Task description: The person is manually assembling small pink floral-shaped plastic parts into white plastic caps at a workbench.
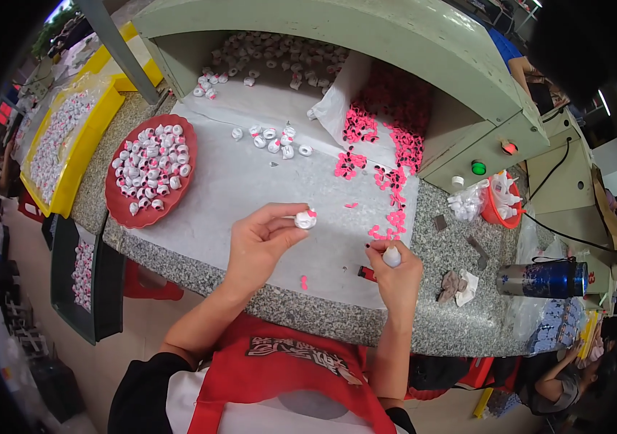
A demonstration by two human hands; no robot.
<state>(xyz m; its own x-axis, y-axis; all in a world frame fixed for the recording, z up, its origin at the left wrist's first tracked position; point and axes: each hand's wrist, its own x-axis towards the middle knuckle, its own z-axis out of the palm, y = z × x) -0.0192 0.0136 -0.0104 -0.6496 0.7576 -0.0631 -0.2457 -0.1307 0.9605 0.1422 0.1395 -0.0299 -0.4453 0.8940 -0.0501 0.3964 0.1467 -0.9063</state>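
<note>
Speckled worktop point(435, 249) bears white sheet point(301, 253); above it, left hand point(261, 242) finger-pinches a white-and-pink piece point(305, 219); right hand point(399, 278) curls fingers round a white-tipped object point(391, 256). Piece likely light, stiff, slippery; grip its sides.

bench point(438, 333) looked speckled stone, smooth | work sheet point(232, 195) was smooth, slightly shiny | bowl point(117, 202) was glossy plastic | cabinet point(308, 16) looked painted metal | tumbler point(540, 280) was shiny, metallic | apron point(240, 380) was matt cloth | held white piece point(304, 220) looked smooth
</note>
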